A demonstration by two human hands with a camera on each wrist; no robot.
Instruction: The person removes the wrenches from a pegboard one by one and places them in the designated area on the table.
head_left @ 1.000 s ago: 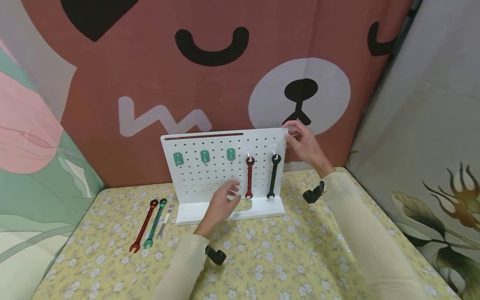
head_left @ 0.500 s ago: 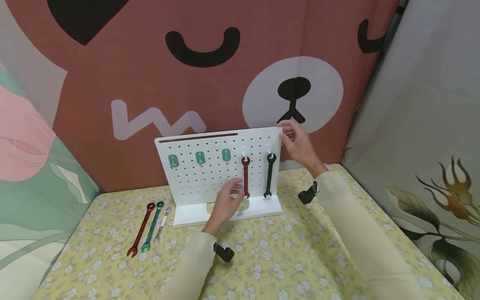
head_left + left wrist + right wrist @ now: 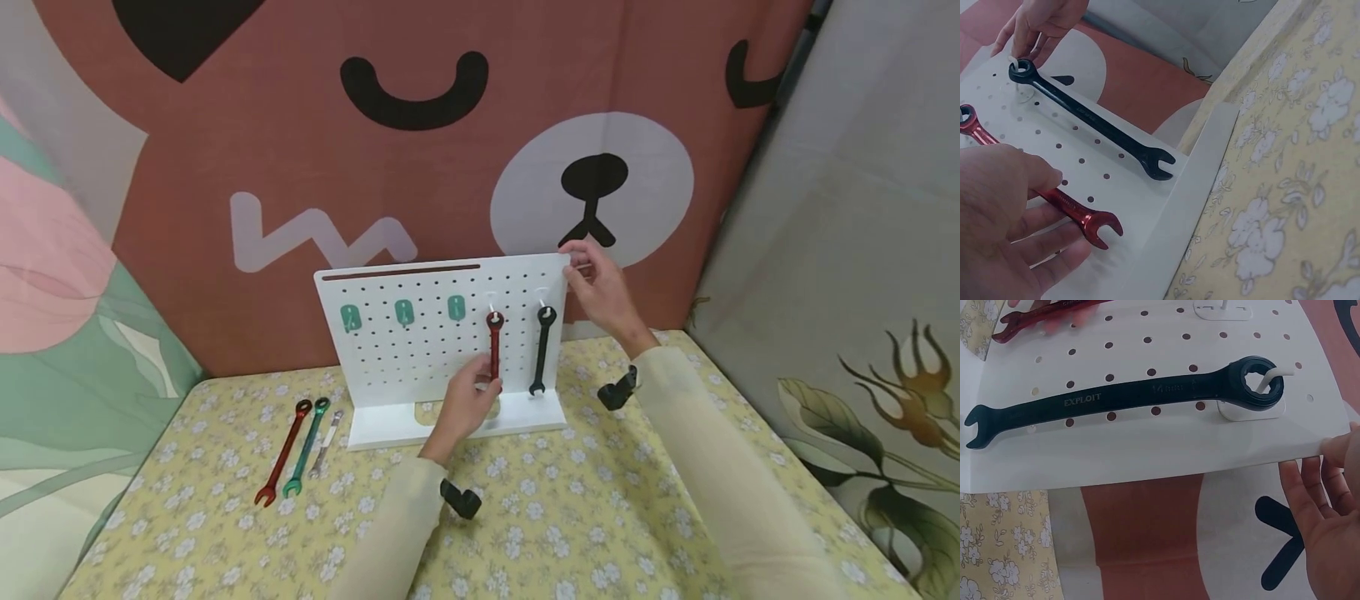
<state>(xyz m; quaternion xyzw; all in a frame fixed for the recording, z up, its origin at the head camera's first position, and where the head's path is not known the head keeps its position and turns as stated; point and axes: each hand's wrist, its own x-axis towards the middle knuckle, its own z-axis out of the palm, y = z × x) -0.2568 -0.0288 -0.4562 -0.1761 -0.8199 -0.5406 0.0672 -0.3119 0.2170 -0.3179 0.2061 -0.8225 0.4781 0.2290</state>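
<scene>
A white pegboard stands upright on its base, with a red combination wrench and a dark combination wrench hanging from hooks by their ring ends. My left hand holds the red wrench's lower shaft, the thumb in front and the fingers behind, as the left wrist view shows. At the board's upper right corner, my right hand grips the edge between thumb and fingers. The dark wrench hangs untouched near that hand, with "EXPLOIT" on its shaft.
Three green hooks run across the board's left half. On the floral tablecloth to the left lie a red wrench, a green wrench and a small silver wrench. A bear-print cloth hangs behind.
My left hand has moved right to the hanging red wrench and taken hold of its lower shaft. My right hand stays on the board's corner. The head view shifted slightly.
</scene>
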